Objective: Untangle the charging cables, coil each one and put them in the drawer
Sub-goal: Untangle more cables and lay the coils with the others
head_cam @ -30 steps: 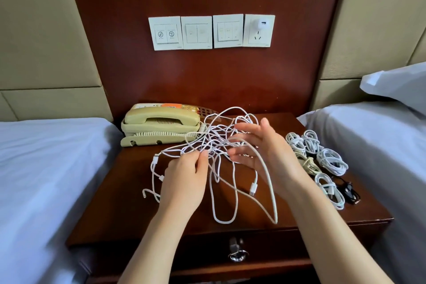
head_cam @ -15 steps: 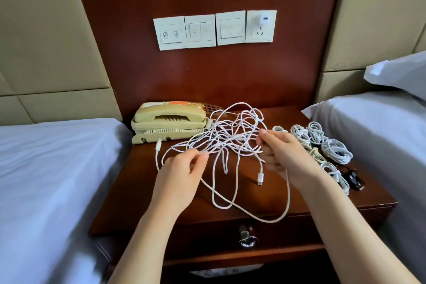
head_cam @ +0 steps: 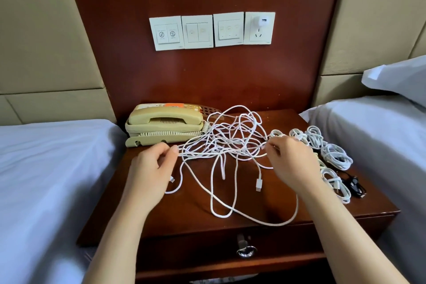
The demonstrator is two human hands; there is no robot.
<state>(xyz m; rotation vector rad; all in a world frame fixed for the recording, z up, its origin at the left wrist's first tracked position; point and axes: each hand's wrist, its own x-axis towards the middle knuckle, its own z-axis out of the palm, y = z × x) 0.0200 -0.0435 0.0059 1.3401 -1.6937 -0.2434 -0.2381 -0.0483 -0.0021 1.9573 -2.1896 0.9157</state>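
Both forearms reach in from the bottom edge, bare and angled toward each other. The left hand lies back-up, its grip narrowed to a pinch: thumb and forefinger hold 1 white strand at the left edge of the tangled charging cables. The right hand, also back-up with the wrist bent inward, has its fingers curled and its grip closed on strands at the tangle's right edge. The tangle is stretched between the 2 hands over the middle of the counter, with long loops trailing to its front edge and 1 plug hanging free. Coiled cables lie in a row along the counter's right side, a black cable beside them. The drawer below is closed. A beige telephone carries an orange label, unreadable. The 4 wall plates bear icons and tiny print, too small to read.
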